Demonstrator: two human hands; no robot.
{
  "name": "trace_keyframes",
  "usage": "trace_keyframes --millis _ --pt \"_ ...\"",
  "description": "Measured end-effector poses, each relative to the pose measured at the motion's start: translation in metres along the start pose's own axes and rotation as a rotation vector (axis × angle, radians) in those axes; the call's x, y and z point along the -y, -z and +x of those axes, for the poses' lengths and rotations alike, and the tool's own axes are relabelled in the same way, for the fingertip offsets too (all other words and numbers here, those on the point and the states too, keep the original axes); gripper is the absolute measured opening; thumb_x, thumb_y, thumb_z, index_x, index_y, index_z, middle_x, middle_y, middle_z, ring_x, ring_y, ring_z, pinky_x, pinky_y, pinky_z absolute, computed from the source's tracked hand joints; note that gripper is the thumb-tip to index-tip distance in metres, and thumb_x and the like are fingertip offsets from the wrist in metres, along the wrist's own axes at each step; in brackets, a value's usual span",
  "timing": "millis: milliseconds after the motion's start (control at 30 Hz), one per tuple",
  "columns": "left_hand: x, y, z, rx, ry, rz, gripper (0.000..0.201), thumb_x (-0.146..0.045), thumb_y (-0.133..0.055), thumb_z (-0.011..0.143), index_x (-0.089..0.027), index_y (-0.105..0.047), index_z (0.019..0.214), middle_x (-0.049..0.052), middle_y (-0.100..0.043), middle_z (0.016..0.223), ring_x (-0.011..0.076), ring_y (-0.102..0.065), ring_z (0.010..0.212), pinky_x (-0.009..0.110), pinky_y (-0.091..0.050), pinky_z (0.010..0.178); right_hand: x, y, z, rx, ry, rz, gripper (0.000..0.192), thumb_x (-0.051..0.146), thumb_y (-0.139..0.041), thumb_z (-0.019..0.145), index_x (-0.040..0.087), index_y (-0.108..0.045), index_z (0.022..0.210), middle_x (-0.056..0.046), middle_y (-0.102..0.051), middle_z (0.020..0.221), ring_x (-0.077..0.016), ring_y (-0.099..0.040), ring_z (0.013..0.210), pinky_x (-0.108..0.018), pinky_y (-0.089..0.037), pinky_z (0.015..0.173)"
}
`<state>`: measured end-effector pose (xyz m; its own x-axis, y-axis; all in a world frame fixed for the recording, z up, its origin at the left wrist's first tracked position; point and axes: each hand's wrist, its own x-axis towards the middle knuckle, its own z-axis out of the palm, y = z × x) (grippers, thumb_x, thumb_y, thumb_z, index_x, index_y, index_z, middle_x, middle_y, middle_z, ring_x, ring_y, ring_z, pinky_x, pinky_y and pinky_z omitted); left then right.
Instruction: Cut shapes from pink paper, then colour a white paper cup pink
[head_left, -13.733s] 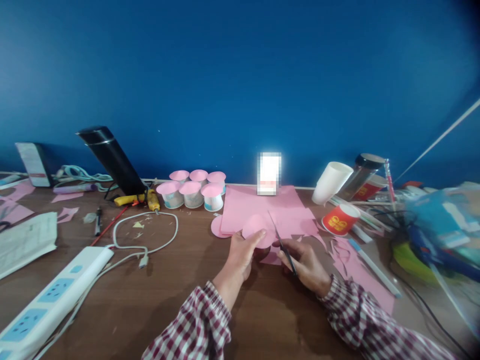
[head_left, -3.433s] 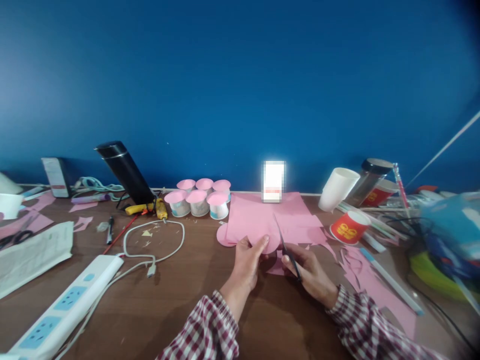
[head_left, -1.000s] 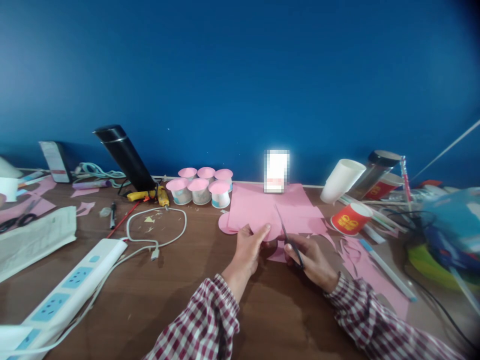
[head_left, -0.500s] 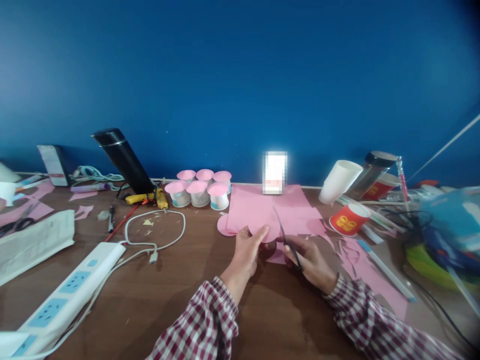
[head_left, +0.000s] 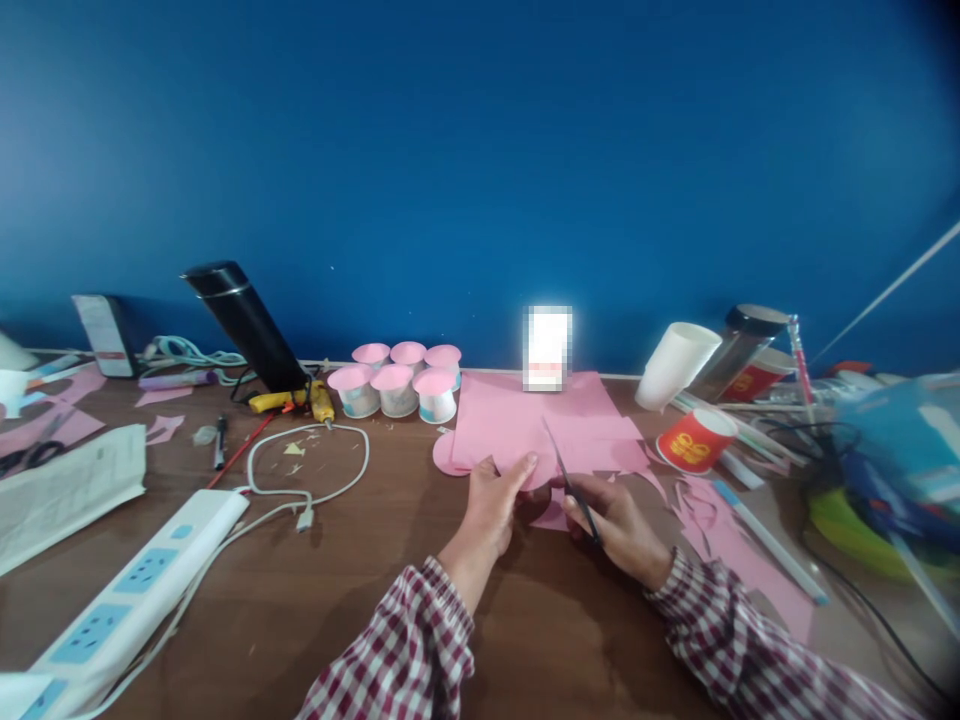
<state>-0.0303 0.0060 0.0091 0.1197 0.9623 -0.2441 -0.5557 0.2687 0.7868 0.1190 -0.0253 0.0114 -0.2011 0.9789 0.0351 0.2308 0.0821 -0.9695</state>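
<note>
My left hand (head_left: pixel 495 505) pinches a pink piece of paper (head_left: pixel 541 470) with a rounded edge, the thumb lying on top. In my right hand (head_left: pixel 621 525) is a pair of dark scissors (head_left: pixel 576 497), its blades pointing up and away at the right edge of that paper. How far the blades are apart I cannot tell. Behind the hands lie pink paper sheets (head_left: pixel 499 410), and a rounded pink piece (head_left: pixel 448 455) shows at their left. A pink scrap (head_left: pixel 553 513) sits below, between the hands.
Several pink-topped paper cups (head_left: pixel 396 390) stand at the back. Left are a yellow glue gun (head_left: pixel 321 402), black flask (head_left: pixel 251 330) and white power strip (head_left: pixel 127 590) with cables. A red paper cup (head_left: pixel 696 440), white cup (head_left: pixel 679 365) and pink offcuts (head_left: pixel 739 550) lie right.
The view has shifted very slightly. Both hands stay at the pink paper, and the scissors have hardly moved along its right edge.
</note>
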Motion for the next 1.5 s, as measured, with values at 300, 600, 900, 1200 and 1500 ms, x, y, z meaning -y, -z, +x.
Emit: trace_keyframes --millis 300,600,900,1200,1500 --pt "-0.0043 -0.0012 -0.0014 -0.005 0.01 0.039 0.039 -0.037 -0.079 0.056 -0.011 -0.06 0.077 0.003 -0.061 0.059 0.0119 -0.054 0.047 0.024 -0.043 0.045 0.0014 0.0011 -0.0006 0.005 -0.01 0.029 0.045 0.05 -0.062 0.076 0.012 -0.062 0.101 0.003 -0.05 0.054 -0.0096 -0.044 0.048 -0.023 -0.037 0.045" --pt "-0.003 0.0002 0.0012 -0.033 0.007 0.046 0.037 -0.035 -0.08 0.055 -0.011 -0.06 0.075 0.002 -0.061 0.058 0.0108 -0.054 0.047 0.022 -0.041 0.045 0.0024 0.0015 -0.001 -0.002 -0.021 0.025 0.046 0.052 -0.062 0.076 0.012 -0.062 0.099 0.004 -0.048 0.052 -0.009 -0.042 0.046 -0.022 -0.036 0.043" --pt "-0.0045 -0.0014 -0.0008 -0.016 -0.005 0.022 0.034 -0.036 -0.079 0.056 -0.011 -0.06 0.07 -0.001 -0.055 0.052 0.0075 -0.047 0.042 0.021 -0.037 0.042 0.0025 0.0007 -0.0012 -0.008 -0.04 0.033 0.046 0.05 -0.062 0.075 0.011 -0.062 0.098 0.003 -0.049 0.052 -0.0092 -0.043 0.046 -0.023 -0.035 0.044" --pt "-0.003 -0.0001 0.0007 -0.027 -0.005 0.009 0.033 -0.035 -0.078 0.057 -0.011 -0.06 0.071 -0.002 -0.054 0.052 0.0055 -0.045 0.041 0.019 -0.036 0.041 -0.0024 0.0017 -0.0014 -0.013 -0.025 0.016 0.045 0.047 -0.061 0.077 0.009 -0.062 0.101 0.004 -0.048 0.05 -0.0087 -0.042 0.044 -0.022 -0.035 0.043" --pt "-0.0031 -0.0006 0.0007 0.008 -0.005 0.006 0.039 -0.036 -0.077 0.06 -0.009 -0.061 0.083 0.006 -0.064 0.064 0.0157 -0.06 0.054 0.025 -0.045 0.047 -0.0006 0.0008 -0.0021 -0.01 -0.043 0.027 0.045 0.047 -0.062 0.076 0.009 -0.062 0.1 0.004 -0.047 0.05 -0.0084 -0.041 0.044 -0.022 -0.034 0.042"
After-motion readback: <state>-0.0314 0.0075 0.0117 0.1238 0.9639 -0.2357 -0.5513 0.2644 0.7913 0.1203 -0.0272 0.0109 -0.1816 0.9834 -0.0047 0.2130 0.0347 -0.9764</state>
